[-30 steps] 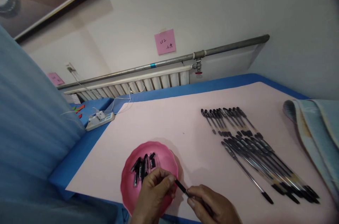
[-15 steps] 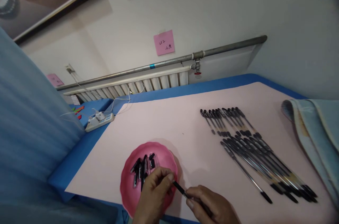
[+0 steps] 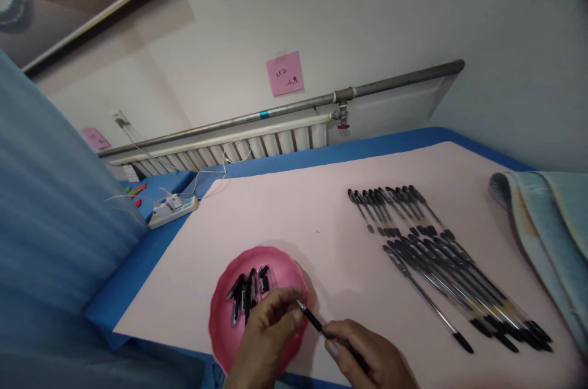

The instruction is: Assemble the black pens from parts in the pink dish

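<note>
Both hands low in frame, at the near table edge. Right hand point(image 3: 367, 358) holds a pen point(image 3: 312, 320), fingers closed around the barrel; the tip end points up-left toward the left hand. Left hand point(image 3: 269, 334) sits over the near right part of the pink dish point(image 3: 220, 321), thumb and forefinger pinched together right at the pen's tip. Something small may be between those fingers, probably a cap, but the view is too blurred and covered to tell.

Pen is in the air between the two hands, just above the dish rim and the pink mat point(image 3: 285, 217).

Dish holds a loose pile of black caps point(image 3: 245, 291) in its far half, clear of the left hand's fingers.

To the right on the mat: a row of pens point(image 3: 436, 260), laid side by side, slanting from far-left to near-right, most touching or overlapping. One pen lies slightly apart on the near-left side of the row.

Far right edge: folded light-blue cloth point(image 3: 546, 230). Blue table point(image 3: 138, 266) shows around the mat. Power strip point(image 3: 173, 207) with white cable on the far left corner. Radiator point(image 3: 239, 147) and pipe along the wall, pink note point(image 3: 285, 72) stuck above.
</note>
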